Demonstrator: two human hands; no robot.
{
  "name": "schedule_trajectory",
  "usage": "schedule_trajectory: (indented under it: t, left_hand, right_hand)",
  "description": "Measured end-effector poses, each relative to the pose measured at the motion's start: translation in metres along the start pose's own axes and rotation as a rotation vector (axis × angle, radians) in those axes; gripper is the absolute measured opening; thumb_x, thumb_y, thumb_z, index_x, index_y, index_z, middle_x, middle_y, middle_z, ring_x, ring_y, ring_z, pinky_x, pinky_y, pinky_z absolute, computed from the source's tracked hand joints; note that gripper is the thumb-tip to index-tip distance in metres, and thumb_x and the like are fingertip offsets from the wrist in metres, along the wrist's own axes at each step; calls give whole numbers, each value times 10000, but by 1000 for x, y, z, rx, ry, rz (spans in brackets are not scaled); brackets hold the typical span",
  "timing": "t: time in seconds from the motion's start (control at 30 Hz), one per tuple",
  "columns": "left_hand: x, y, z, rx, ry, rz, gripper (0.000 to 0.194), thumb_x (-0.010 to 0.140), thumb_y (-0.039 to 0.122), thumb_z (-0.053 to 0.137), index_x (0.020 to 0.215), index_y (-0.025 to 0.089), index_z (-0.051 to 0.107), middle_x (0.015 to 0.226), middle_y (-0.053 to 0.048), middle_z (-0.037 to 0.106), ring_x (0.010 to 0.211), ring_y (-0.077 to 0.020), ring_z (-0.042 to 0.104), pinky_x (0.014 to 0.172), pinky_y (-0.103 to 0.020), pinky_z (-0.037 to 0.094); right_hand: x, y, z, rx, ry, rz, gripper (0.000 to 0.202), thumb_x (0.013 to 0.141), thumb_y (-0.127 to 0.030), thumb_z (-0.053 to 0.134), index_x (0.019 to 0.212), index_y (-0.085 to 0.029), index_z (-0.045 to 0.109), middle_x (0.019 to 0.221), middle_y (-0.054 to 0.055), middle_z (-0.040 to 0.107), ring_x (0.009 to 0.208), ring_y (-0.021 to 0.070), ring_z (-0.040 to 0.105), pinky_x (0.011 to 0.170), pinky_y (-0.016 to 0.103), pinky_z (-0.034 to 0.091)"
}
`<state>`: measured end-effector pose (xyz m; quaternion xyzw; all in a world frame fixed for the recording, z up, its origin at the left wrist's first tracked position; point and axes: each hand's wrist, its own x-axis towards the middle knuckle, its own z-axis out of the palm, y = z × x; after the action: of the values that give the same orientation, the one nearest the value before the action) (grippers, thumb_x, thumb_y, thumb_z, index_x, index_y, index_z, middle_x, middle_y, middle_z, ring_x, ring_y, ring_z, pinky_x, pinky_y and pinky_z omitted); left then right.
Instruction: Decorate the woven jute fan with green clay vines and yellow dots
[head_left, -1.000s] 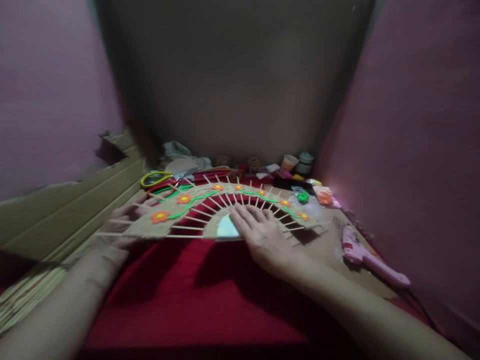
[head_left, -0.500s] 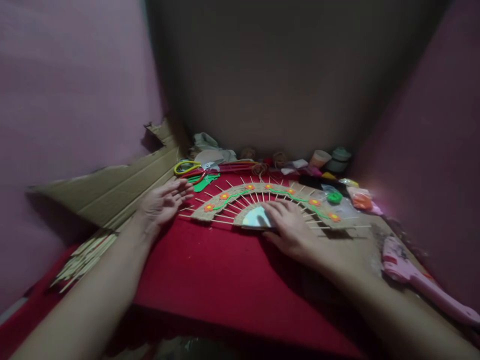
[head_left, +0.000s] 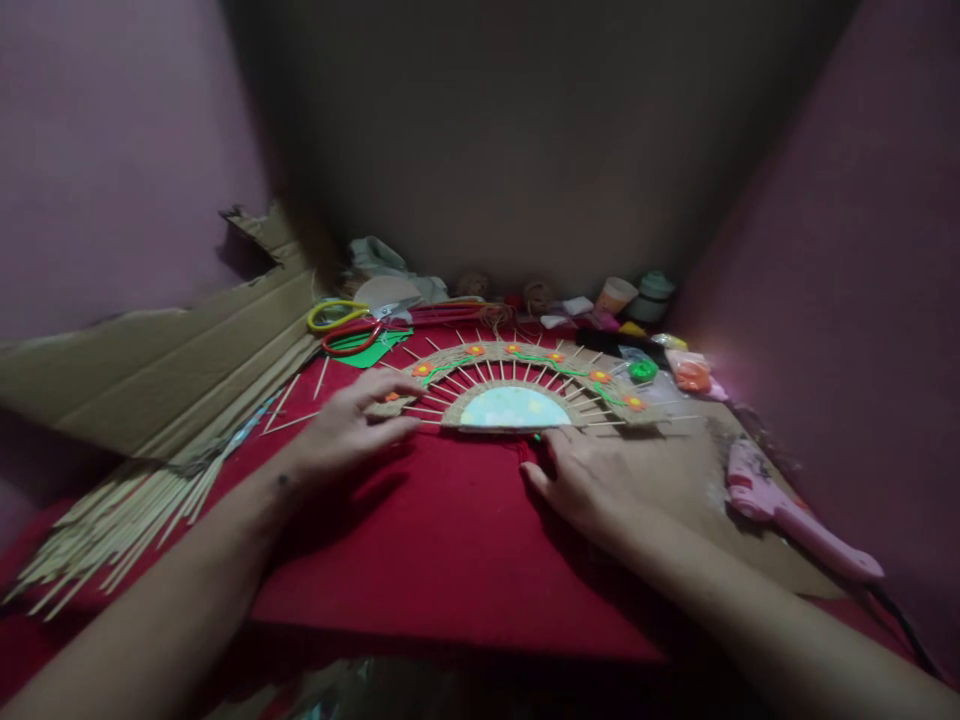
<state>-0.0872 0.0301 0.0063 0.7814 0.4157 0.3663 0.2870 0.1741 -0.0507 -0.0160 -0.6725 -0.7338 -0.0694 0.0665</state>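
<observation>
A fan-shaped craft (head_left: 517, 350) lies on the red cloth, with thin sticks radiating through a twine-covered arch. Orange flowers and a green wavy vine trim the arch. At its centre sits a shiny pale half-round piece (head_left: 514, 407), probably a mirror. My left hand (head_left: 364, 420) is at the craft's left end, fingers and thumb apart, partly covering a flower. By the lower edge, right of the half-round piece, rests my right hand (head_left: 592, 485), thumb and forefinger apart and its other fingers partly hidden. Close to its fingertips is a small red strand (head_left: 524, 453).
Scissors (head_left: 349, 320) lie on green sheets (head_left: 371, 349) at the back left. Bundled sticks (head_left: 127, 535) and leaning cardboard (head_left: 172, 370) are on the left. On the right, a pink glue gun (head_left: 795, 515) lies over a brown board (head_left: 690, 510). Twine balls and cups line the back.
My left hand has moved right and turned onto the craft's left end. My right hand has drawn back off the half-round piece to its lower edge. The camera view has shifted.
</observation>
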Motion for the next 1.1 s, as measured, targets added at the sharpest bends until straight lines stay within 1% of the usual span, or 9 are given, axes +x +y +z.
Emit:
schedule_trajectory:
  t: [0.1, 0.17, 0.4, 0.57, 0.7, 0.8, 0.9, 1.0, 1.1]
  left_hand:
    - [2, -9, 20, 368, -144, 294, 253, 806, 266, 593, 1043, 180, 604, 1039, -89, 617, 999, -254, 528, 888, -450, 427]
    - [5, -17, 31, 515, -136, 380, 191, 858, 203, 499, 1021, 148, 583, 994, -107, 608, 936, -241, 523, 835, -429, 437]
    - [7, -27, 45, 655, -48, 388, 184, 905, 123, 388, 946, 129, 568, 920, -114, 586, 851, -228, 477, 789, -404, 424]
    - [3, -19, 45, 678, -76, 407, 208, 871, 77, 399, 974, 132, 572, 915, -104, 586, 850, -222, 476, 787, -391, 428]
    - [-4, -10, 44, 647, -107, 415, 242, 820, 51, 433, 991, 141, 579, 937, -95, 591, 882, -216, 491, 801, -372, 440]
    - [-9, -3, 41, 545, -135, 435, 300, 768, 47, 463, 1023, 152, 580, 970, -85, 607, 914, -215, 514, 822, -378, 450]
    - [-7, -4, 32, 428, 24, 382, 317, 746, 58, 456, 1009, 174, 591, 963, -61, 640, 917, -200, 561, 845, -379, 469]
    - [2, -14, 19, 362, 309, 171, 309, 791, 93, 420, 1045, 167, 580, 974, -72, 648, 905, -188, 599, 822, -361, 499]
    - [10, -26, 10, 377, 327, 97, 383, 818, 118, 410, 1182, 157, 525, 1006, -92, 650, 949, -210, 600, 851, -400, 490]
  right_hand:
    - [8, -7, -1, -11, -28, -57, 187, 867, -228, 473, 928, -125, 617, 881, 139, 683, 780, 248, 635, 645, 323, 407]
    - [13, -9, -1, -4, -40, -94, 189, 863, -129, 430, 881, -127, 618, 841, 144, 680, 781, 239, 632, 654, 316, 393]
    - [17, -2, -12, 163, -87, -85, 151, 842, -161, 448, 782, -156, 586, 742, 80, 656, 664, 176, 588, 574, 263, 367]
    - [15, 14, -24, 937, -435, -46, 126, 784, -269, 493, 696, -179, 484, 610, -21, 487, 541, 96, 417, 494, 210, 311]
    - [13, 20, -33, 1119, -672, -243, 179, 741, -326, 583, 719, -165, 508, 658, -21, 476, 592, 94, 393, 542, 214, 323]
    - [8, 21, -38, 1167, -825, -252, 237, 759, -369, 595, 686, -156, 522, 639, -8, 511, 583, 96, 426, 545, 220, 331]
    - [4, 22, -34, 1135, -635, -164, 290, 783, -405, 568, 620, -172, 509, 568, -6, 523, 540, 110, 462, 511, 230, 334]
    - [3, 22, -21, 965, -225, -203, 284, 842, -342, 498, 609, -181, 523, 557, 3, 525, 544, 129, 485, 523, 248, 362]
    - [5, 23, -9, 725, 196, -353, 189, 858, -234, 475, 724, -163, 586, 697, 53, 576, 656, 163, 526, 609, 286, 417]
